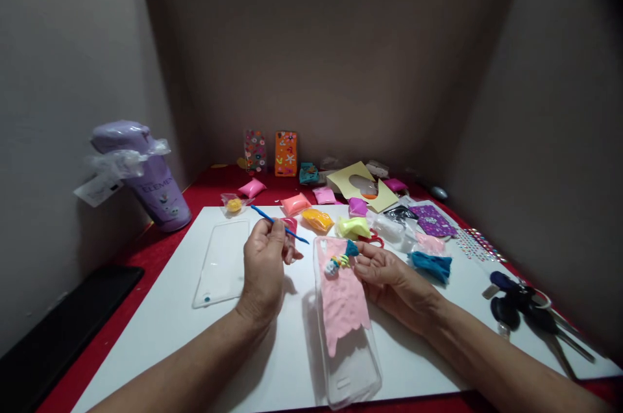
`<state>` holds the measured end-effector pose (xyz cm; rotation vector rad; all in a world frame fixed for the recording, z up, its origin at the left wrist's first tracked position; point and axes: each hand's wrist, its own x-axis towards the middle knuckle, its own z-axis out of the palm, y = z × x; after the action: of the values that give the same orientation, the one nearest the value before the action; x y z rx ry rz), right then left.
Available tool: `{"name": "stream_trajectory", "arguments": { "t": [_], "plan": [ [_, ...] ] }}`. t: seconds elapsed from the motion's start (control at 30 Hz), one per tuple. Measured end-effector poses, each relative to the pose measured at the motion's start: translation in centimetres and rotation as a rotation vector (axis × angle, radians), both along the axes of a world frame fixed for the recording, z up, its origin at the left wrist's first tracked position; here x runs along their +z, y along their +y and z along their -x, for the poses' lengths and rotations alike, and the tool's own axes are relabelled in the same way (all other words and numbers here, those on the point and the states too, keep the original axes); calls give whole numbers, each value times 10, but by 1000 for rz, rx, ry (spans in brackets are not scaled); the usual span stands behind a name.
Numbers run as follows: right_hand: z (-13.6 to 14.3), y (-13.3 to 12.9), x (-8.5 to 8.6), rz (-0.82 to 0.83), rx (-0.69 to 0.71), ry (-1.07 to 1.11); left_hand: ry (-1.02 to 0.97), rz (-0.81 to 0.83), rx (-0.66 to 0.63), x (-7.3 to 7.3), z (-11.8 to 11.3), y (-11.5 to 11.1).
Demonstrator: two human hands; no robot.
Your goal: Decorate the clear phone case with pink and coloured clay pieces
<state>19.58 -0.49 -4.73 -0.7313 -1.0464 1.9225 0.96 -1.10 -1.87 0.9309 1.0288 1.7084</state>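
Note:
Between the thumb and fingers of my left hand (265,263) is a thin blue modelling tool (298,237), its tip pointing toward the phone case. My right hand (389,276) grips the right edge of a clear phone case (353,371), held tilted above the white board. Pink clay (343,302) covers the upper part of the case, with an uneven, drip-like lower edge. On the pink sits a small clay figure (342,262) with a teal end, yellow stripes and a whitish round end. Fingers of my right hand are beside the teal end. A second clear case (221,263) lies flat at left.
Several clay packets, including orange (318,220) and yellow (354,227), line the back of the white board (160,348). Red-handled scissors (372,239) lie behind my right hand. Keys (523,309) lie right, a purple tumbler (156,186) left. Decorated cases (286,153) stand behind.

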Motion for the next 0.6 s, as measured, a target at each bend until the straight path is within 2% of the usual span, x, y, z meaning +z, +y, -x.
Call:
{"name": "stream_trajectory", "arguments": {
  "t": [0.17, 0.43, 0.53, 0.6],
  "plan": [
    [0, 3, 0, 13, -110, 24, -72, 124, -182, 1, -1, -4],
    [1, 3, 5, 10, -156, 13, -168, 149, -476, 1, -1, -6],
    [1, 3, 5, 6, -168, 13, -137, 150, -540, -1, -1, -6],
    [2, 3, 4, 6, -190, 16, -100, 146, -536, -2, -1, -5]
  ]
}}
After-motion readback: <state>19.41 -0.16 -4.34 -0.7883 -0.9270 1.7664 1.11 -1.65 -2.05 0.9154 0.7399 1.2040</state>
